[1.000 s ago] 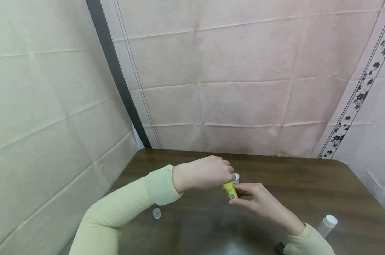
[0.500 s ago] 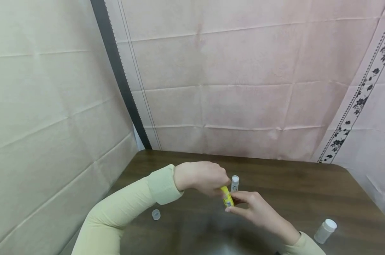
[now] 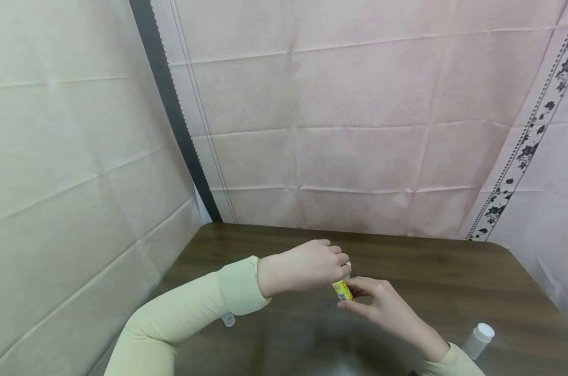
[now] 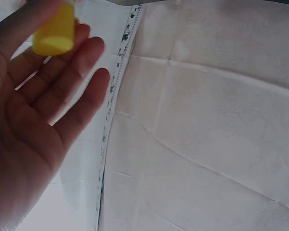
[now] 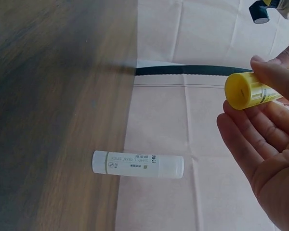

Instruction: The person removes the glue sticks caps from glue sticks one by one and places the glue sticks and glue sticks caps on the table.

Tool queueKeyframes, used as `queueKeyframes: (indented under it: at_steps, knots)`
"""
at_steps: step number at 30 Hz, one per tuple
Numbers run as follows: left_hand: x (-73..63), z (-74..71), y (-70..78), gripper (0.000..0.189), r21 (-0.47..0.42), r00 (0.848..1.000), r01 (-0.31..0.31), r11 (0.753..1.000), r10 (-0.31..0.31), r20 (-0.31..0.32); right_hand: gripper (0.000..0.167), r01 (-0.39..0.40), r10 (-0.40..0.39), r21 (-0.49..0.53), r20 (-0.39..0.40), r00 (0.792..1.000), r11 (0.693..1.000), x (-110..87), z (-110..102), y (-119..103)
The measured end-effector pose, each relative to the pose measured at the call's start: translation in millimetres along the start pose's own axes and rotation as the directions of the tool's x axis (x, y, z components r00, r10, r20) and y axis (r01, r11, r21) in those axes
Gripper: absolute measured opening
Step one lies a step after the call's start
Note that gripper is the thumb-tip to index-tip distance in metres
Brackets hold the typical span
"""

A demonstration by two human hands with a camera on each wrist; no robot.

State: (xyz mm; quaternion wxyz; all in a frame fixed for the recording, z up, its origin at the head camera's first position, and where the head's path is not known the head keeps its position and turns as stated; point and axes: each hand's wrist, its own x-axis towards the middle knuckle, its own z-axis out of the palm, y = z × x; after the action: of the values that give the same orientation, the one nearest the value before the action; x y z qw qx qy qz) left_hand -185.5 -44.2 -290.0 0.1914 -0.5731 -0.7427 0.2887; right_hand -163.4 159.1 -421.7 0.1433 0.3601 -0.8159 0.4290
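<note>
A yellow glue stick (image 3: 342,291) is tilted between both hands above the middle of the table. My right hand (image 3: 378,303) holds its lower part between thumb and fingers; in the right wrist view the round yellow base (image 5: 239,91) sticks out past the fingertips. From above, my left hand (image 3: 307,266) grips the upper end, covering it in the head view. The left wrist view has a yellow end piece (image 4: 55,31) pinched by that thumb and fingers. Just behind the hands stands a white glue stick (image 5: 139,164), upright and mostly hidden in the head view.
A translucent tube with a white lid (image 3: 478,339) stands at the table's right, near the right sleeve. A small clear cap (image 3: 228,319) lies at the left, partly covered by the left sleeve. Cloth hangs (image 3: 350,130) behind the wooden table (image 3: 425,261).
The left hand dipped and turned on the glue stick's upper end, then rose back. Both hands have shifted slightly right since half a second ago, covering more of the white glue stick.
</note>
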Motion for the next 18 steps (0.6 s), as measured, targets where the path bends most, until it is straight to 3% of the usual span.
queueKeyframes:
  at_steps: [4, 7, 12, 18]
  knots:
    - [3.1, -2.9, -3.5, 0.031, -0.054, 0.999, -0.014, 0.998, 0.017, 0.046, 0.032, 0.02, -0.02, 0.016, 0.003, 1.0, 1.0, -0.5, 0.0, 1.1]
    - [5.3, -6.0, -8.6, 0.033, -0.156, 0.995, -0.015, 0.988, 0.03, 0.092, 0.032, 0.032, -0.033, 0.042, 0.012, 0.999, 0.999, 0.1, -0.3, 0.2]
    - [6.1, -7.3, -15.1, 0.032, -0.33, 0.989, 0.012, 0.944, 0.039, 0.146, 0.031, 0.024, -0.025, 0.06, 0.021, 0.999, 0.998, -0.3, -1.1, -1.6]
    - [3.9, -6.2, -20.2, 0.029, -0.424, 0.985, 0.042, 0.905, 0.033, 0.168, 0.03, 0.042, -0.043, 0.046, 0.005, 0.999, 0.998, -0.2, -1.1, -4.3]
